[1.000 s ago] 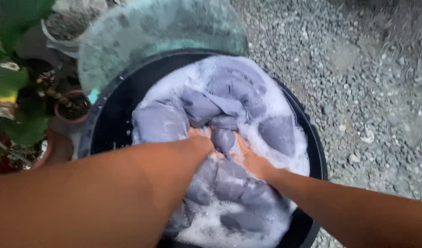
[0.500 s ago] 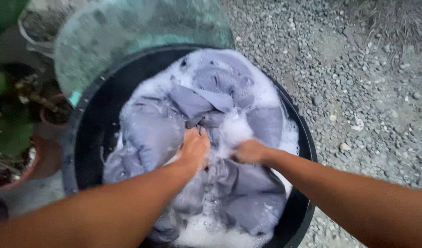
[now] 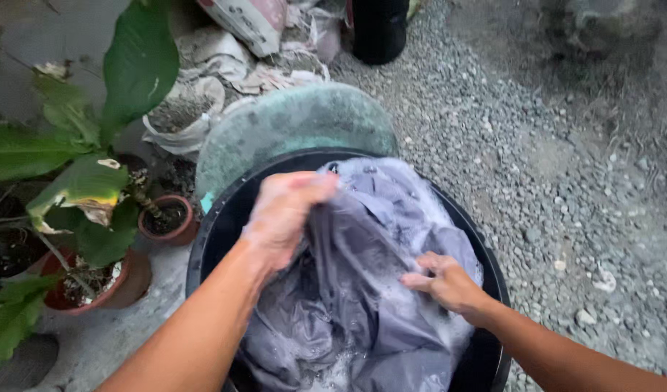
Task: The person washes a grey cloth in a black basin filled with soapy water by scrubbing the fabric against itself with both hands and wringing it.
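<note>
A round black basin (image 3: 210, 239) on the ground holds soapy water and a large grey-lilac cloth (image 3: 370, 290). My left hand (image 3: 283, 214), covered in suds, is raised above the basin and grips a bunch of the wet cloth, pulling it up. My right hand (image 3: 444, 282) lies lower on the cloth at the basin's right side, with the fingers pinching a fold. White foam (image 3: 337, 374) shows at the near edge of the water.
A green round tub (image 3: 297, 123) leans behind the basin. Clay pots (image 3: 166, 218) with large-leaved plants (image 3: 87, 189) stand to the left. Grey gravel (image 3: 551, 160) covers the ground on the right. Sacks and a dark tyre (image 3: 381, 29) lie at the back.
My left hand has lifted out of the water, drawing the cloth up with it. My right hand slid to the right on the cloth. The view tilted upward.
</note>
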